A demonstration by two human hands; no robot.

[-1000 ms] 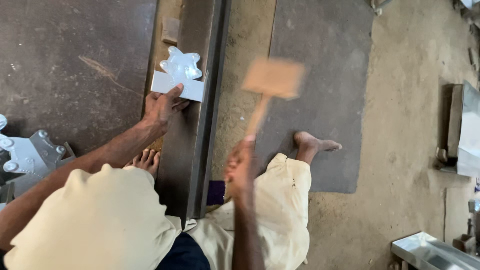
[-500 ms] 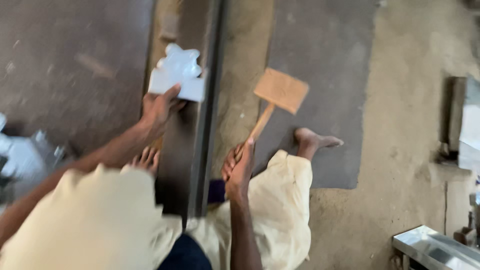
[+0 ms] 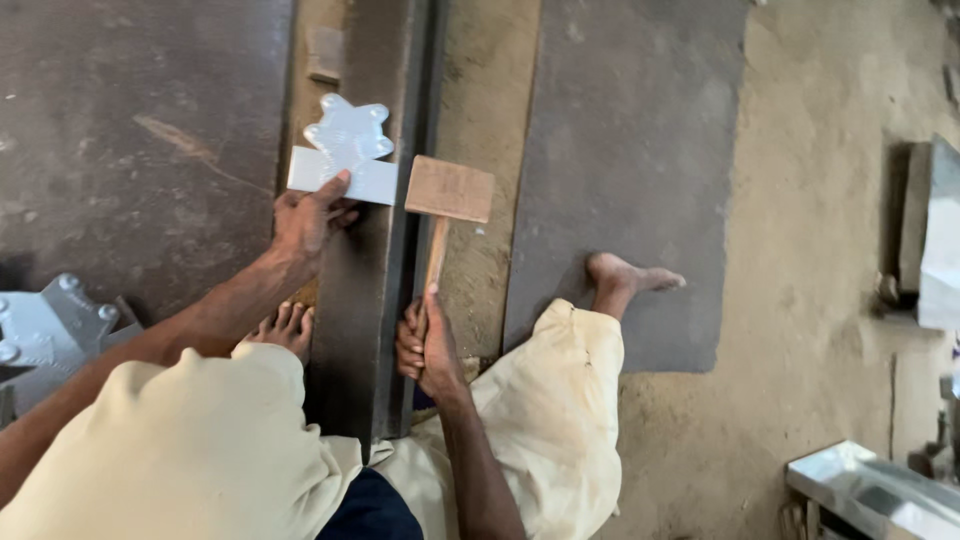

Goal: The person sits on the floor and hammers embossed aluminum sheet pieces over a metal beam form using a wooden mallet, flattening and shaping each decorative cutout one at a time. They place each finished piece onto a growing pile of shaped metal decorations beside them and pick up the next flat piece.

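On the steel beam (image 3: 365, 290), left hand (image 3: 305, 220) pins a star-shaped metal piece (image 3: 347, 150); right hand (image 3: 425, 345) grips the wooden mallet (image 3: 447, 200).

Dusty earthen floor (image 3: 800, 330) underfoot, dark mats (image 3: 630, 150) spread across it, shiny metal boxes (image 3: 870, 490) resting near the right edge, soft daylight.

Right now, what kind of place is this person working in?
It looks like a small metal workshop with a dirt floor. The left hand holds a shiny star-shaped metal piece on a long steel beam, the right hand grips a wooden mallet, and more metal pieces lie nearby.
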